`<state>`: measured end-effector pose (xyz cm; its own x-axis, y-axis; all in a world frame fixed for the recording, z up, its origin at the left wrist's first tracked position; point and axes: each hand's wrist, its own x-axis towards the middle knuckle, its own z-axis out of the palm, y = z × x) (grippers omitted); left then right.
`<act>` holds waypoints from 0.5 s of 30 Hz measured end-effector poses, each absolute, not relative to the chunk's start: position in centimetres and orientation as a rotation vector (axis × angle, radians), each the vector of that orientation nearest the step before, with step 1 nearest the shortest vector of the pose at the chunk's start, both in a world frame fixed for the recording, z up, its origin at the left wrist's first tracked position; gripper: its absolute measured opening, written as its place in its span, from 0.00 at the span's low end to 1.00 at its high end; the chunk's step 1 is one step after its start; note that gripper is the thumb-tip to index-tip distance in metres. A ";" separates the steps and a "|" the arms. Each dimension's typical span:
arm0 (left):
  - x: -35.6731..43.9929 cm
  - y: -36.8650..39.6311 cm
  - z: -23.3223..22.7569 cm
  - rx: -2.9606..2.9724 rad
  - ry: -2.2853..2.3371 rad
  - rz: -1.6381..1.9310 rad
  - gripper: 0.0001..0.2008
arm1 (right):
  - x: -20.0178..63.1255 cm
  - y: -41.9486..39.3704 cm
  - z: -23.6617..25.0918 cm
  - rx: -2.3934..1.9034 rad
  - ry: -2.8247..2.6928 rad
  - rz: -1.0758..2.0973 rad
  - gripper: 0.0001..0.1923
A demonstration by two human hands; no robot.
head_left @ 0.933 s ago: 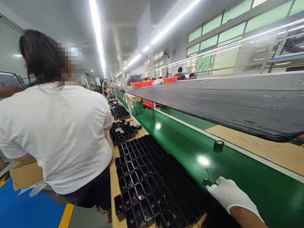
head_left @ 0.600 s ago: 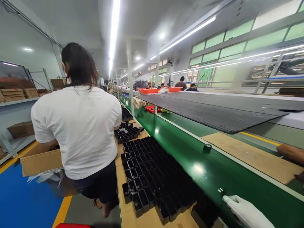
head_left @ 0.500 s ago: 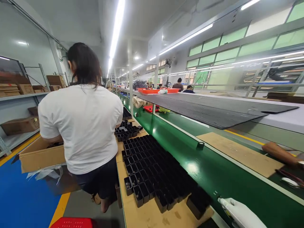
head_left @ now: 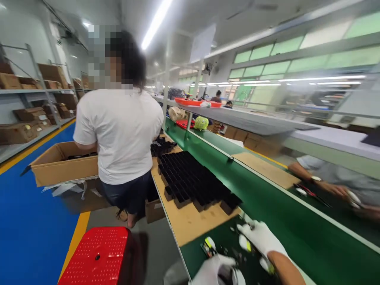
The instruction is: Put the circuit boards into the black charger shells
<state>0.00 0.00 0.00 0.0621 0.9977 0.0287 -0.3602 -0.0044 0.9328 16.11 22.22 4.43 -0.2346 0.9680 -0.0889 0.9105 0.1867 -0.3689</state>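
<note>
My right hand (head_left: 261, 238), in a white glove, reaches over a dark green mat (head_left: 197, 253) at the near end of the bench, its fingers among small dark parts. My left hand (head_left: 212, 271), also gloved, is at the bottom edge, curled beside something dark. Motion blur hides what either hand grips. A small yellow and black tool (head_left: 208, 245) lies on the mat between them. Beyond it, rows of black square plastic housings (head_left: 190, 180) stand packed on the wooden bench top (head_left: 190, 221).
A green conveyor belt (head_left: 267, 206) runs along the right of the bench. A person in a white shirt (head_left: 120, 130) stands at the bench beside an open cardboard box (head_left: 63, 162). A red stool (head_left: 97, 257) sits near left. Another worker's arms (head_left: 326, 182) work across the belt.
The view has swung back and down along the bench. My right hand has come off the belt edge onto the dark mat, and my left hand has come into view.
</note>
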 end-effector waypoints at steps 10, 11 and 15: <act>0.1 -1.6 -5.1 1.010 0.952 1.339 0.39 | 19.7 14.4 9.3 -1.929 -1.879 0.546 0.21; -0.1 -1.8 -5.1 1.011 0.955 1.331 0.39 | 20.2 12.5 10.3 -1.892 -1.868 0.565 0.20; -0.5 -4.2 -4.1 1.037 0.926 1.283 0.39 | 20.7 1.4 11.8 -1.760 -1.882 0.729 0.21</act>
<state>-0.48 -4.20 -4.10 0.0802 0.9965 0.0244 -0.2909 -0.0001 0.9568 20.73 1.39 11.82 -0.0758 0.9968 -0.0245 0.7532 0.0412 -0.6565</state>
